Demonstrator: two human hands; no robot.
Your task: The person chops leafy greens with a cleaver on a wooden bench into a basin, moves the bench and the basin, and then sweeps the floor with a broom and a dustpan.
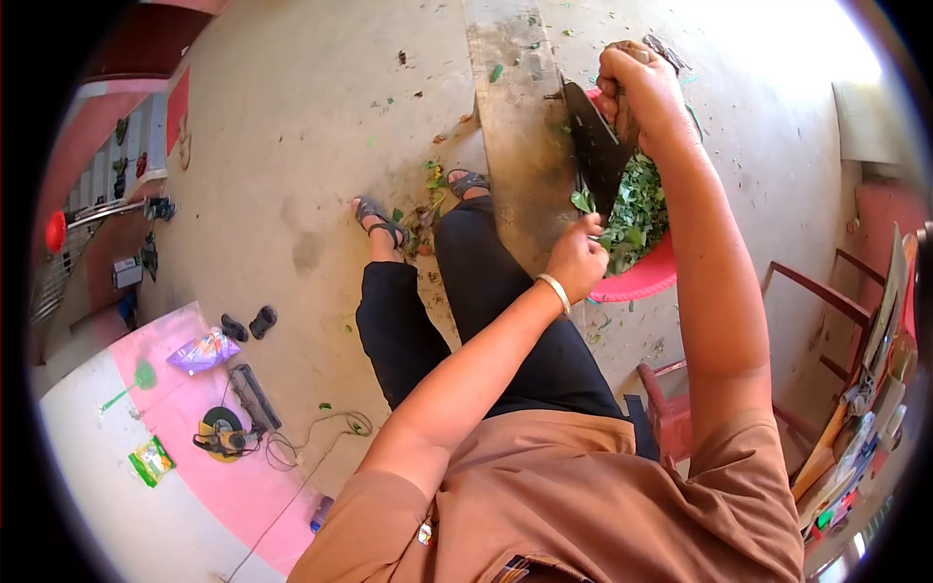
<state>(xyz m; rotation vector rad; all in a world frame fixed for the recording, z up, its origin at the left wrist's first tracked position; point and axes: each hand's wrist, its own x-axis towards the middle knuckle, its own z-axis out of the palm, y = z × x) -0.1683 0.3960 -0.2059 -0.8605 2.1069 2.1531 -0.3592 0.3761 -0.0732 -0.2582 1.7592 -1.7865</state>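
Note:
My right hand (641,92) is closed around a wooden handle at the upper right. A broad dark blade (600,146) extends beside it, pointing down towards my other hand. Below it, my left hand (578,257), with a pale bracelet at the wrist, has its fingers curled around green leaves (583,201) close to the blade's lower end. Chopped green leaves (637,199) fill a pink basin (637,284) under the blade, partly hidden by my right forearm. A worn, stained wooden plank (520,126) runs lengthwise to the left of the blade.
Leaf scraps (425,214) lie around my sandalled feet. To the right are a red chair (666,413) and a rack of stacked items (855,437). At the lower left, a power tool (225,434) with a cord and a purple packet (204,351) lie on a pink and white surface.

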